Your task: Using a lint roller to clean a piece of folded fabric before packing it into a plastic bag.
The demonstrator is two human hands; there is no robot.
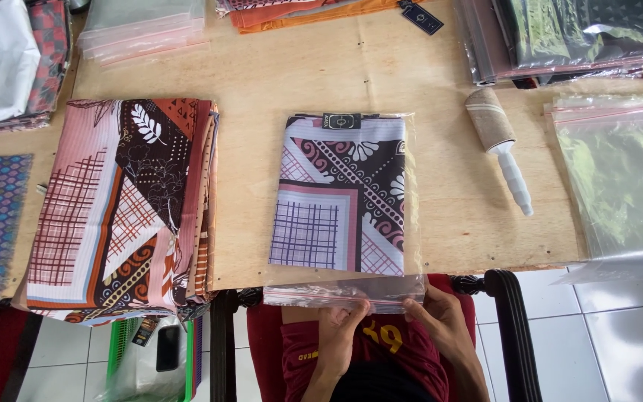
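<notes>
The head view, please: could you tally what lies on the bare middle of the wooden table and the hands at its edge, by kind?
Bagged folded cloth: 1
Lint roller: 1
Hands, left hand and right hand, both pinching the clear bag's open end: 2
Total: 4

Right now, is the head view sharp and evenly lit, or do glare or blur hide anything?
Head view: soft, even daylight, weak shadows; the bagged patterned cloth is sharp; glare whitens the empty plastic bags at right; both hands, left hand and right hand, at the bag's open end, are slightly soft; the lower left corner under the table is blurred.
</notes>
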